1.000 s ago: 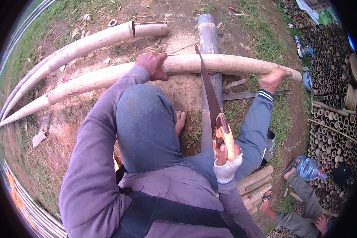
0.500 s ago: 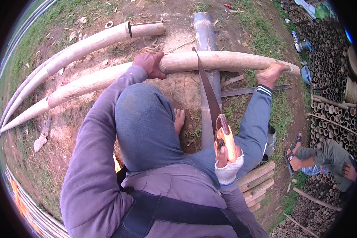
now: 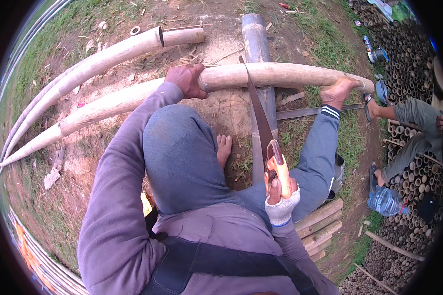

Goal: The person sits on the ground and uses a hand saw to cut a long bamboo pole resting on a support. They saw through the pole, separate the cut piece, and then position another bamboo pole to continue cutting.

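Observation:
A long, pale bamboo pole [image 3: 295, 74] crosses over a grey bamboo length [image 3: 255, 42] lying on the ground. My left hand [image 3: 186, 81] is closed round the pole, left of the crossing. In a white fingerless glove, my right hand [image 3: 282, 199] grips the orange-and-brown handle of a handsaw [image 3: 264, 118]. The blade points away from me, its far part resting at the pole just left of where the pole crosses the grey length. My bare right foot [image 3: 340, 92] presses on the pole near its right end. My other foot [image 3: 224, 147] is on the ground.
More pale bamboo poles [image 3: 113, 56] lie at the far left. Cut bamboo pieces [image 3: 325, 228] are stacked by my right side. On the right, another person's legs [image 3: 418, 120] stand near a plastic water jug [image 3: 386, 201] and big stacks of bamboo tubes [image 3: 408, 64].
The other person on the right has stepped farther away, and both their legs now show, with the water jug uncovered. My hands, the saw and the pole have barely shifted.

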`<state>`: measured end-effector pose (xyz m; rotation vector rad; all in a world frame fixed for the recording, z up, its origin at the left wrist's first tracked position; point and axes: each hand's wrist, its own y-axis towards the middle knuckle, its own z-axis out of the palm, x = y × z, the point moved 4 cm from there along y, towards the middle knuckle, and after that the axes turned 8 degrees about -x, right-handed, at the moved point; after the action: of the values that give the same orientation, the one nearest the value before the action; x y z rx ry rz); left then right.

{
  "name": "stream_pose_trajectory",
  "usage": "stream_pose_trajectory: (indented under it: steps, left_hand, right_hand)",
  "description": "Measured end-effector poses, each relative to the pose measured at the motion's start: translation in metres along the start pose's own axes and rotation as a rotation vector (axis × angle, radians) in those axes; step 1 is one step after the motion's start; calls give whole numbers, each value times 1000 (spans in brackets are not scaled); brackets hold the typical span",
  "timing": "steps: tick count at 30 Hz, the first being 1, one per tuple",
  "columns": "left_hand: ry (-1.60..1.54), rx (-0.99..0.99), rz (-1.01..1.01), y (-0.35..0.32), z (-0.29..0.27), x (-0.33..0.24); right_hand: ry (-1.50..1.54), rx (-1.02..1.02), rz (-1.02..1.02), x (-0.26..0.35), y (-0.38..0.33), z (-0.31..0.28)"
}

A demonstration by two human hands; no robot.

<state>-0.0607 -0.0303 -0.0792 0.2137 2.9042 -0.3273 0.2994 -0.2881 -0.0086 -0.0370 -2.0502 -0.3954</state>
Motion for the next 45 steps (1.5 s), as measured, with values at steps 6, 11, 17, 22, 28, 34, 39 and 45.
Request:
stream_pose_trajectory:
  steps: [6,11,17,22,28,34,39,45]
  left_hand:
    - [-19,2,43,11,-7,-18]
    - [44,13,-21,3,-10,-1]
    - [-35,-43,100,25,1,-23]
    - [-5,-8,23,15,-4,-10]
    - [1,-24,-14,0,-5,1]
    - [-12,29,22,-2,2,-17]
    - [-22,-23,18,1,4,1]
    - [-18,-13,-14,7,-5,-10]
  right_hand:
    - [-75,-98,-21,-13,155,120]
    - [-16,-41,-58,-10,62,62]
    - [-57,-132,-138,-12,26,26]
    - [-92,-116,-60,-41,141,130]
    - [-35,-14,-64,-12,8,25]
    - [27,-40,-51,-40,71,76]
    - [-27,43,67,-33,146,128]
    - [295,-32,74,-36,139,126]
